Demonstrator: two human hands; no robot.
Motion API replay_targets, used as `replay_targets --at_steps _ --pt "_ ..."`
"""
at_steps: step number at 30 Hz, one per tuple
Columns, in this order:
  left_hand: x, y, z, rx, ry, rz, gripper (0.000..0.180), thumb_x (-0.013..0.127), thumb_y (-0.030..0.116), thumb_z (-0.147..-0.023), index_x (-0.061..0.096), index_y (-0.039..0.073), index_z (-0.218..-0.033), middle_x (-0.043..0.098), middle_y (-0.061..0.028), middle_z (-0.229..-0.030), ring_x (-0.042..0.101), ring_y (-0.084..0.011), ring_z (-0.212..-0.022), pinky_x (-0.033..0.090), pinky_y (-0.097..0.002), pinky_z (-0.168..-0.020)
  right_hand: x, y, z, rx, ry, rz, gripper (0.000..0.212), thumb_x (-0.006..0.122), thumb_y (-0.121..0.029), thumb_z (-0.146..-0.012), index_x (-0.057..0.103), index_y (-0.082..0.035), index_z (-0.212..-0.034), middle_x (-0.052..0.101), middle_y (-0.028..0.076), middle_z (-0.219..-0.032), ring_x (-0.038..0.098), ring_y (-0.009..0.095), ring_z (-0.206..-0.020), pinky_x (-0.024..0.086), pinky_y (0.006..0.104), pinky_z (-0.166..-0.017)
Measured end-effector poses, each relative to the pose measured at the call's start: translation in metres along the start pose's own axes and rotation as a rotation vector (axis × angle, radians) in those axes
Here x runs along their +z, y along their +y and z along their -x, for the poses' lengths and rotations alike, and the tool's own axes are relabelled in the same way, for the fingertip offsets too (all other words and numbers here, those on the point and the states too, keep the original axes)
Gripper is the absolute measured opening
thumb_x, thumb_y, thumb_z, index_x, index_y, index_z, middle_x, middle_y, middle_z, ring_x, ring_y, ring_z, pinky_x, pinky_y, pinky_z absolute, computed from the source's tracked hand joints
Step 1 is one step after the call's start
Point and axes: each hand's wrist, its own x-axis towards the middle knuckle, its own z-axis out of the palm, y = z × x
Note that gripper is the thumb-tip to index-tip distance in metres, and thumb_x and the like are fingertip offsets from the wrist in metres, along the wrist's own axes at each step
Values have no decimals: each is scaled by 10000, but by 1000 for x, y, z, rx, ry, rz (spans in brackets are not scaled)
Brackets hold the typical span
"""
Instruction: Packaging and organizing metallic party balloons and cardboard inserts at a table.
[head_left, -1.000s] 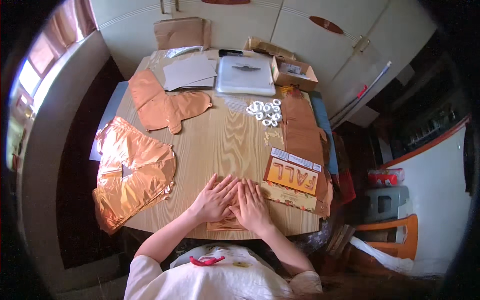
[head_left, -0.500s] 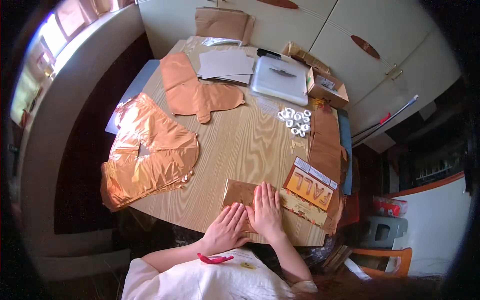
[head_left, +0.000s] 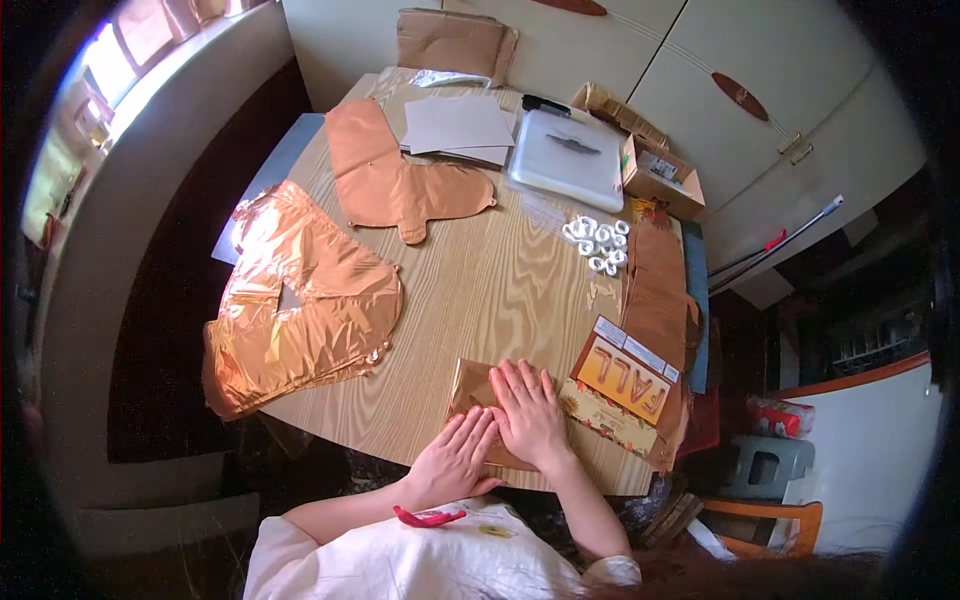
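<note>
A folded copper-coloured foil balloon (head_left: pixel 472 380) lies as a flat rectangle at the table's near edge. My left hand (head_left: pixel 456 454) rests flat on its near left part, fingers stretched out. Beside it, my right hand (head_left: pixel 532 418) presses flat on the right side, fingers slightly apart. Both hands cover much of the foil. Just right of my right hand is a printed card package (head_left: pixel 622 385) in orange and cream. Unfolded copper foil balloons (head_left: pixel 335 310) are piled at the left, and a flat one (head_left: pixel 370 170) lies farther back.
White ribbon rolls (head_left: pixel 600 240) sit in a cluster at the right, near small gold clips (head_left: pixel 600 293). Brown foil (head_left: pixel 655 285) lies along the right edge. Farther back are grey sheets (head_left: pixel 460 122), a clear lidded box (head_left: pixel 565 165) and a small cardboard box (head_left: pixel 665 180).
My right hand has slid slightly left and its fingers now point more to the left across the foil. My left hand stays nearly in place. The whole view has shifted slightly.
</note>
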Motion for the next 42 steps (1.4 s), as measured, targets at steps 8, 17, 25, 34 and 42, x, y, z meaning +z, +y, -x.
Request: replay_targets --at_steps 8,17,25,34,42 --pt "-20 -4 -8 -114 26 108 897 467 641 -861 364 -78 -1388 361 -247 -1454 305 -356 -1392 208 -466 -1149 -2 -1 0 -11 19 26 575 484 -335 -937 365 -91 -1444 368 103 -1490 316 302 -1382 215 506 -1134" --pt "-8 -15 -9 -169 -22 65 970 492 687 -813 360 -86 -1385 348 -258 -1458 270 -368 -1405 191 -535 -1135 0 0 0 -1 21 -6 719 534 -452 -882 347 -46 -1446 347 149 -1494 293 313 -1398 184 508 -1143" --pt "-12 -14 -7 -136 -52 -15 986 469 704 -818 358 -94 -1386 338 -255 -1467 269 -359 -1409 178 -536 -1138 -7 -2 0 19 -76 10 819 545 -515 -858 286 -34 -1469 280 143 -1528 227 296 -1428 144 481 -1164" --pt "-10 0 16 -5 -74 -35 888 530 579 -828 349 -77 -1398 348 -237 -1471 300 -346 -1399 212 -457 -1154 -1 -16 10 29 -79 24 766 538 -421 -869 280 -21 -1469 284 150 -1527 227 299 -1428 151 480 -1159" --pt "-7 -1 24 47 -48 -11 615 547 241 -838 407 -8 -1383 419 -224 -1422 410 -345 -1329 312 -458 -1110 -7 3 32 21 119 -657 696 539 -258 -912 227 12 -1473 258 207 -1526 202 364 -1431 149 508 -1160"
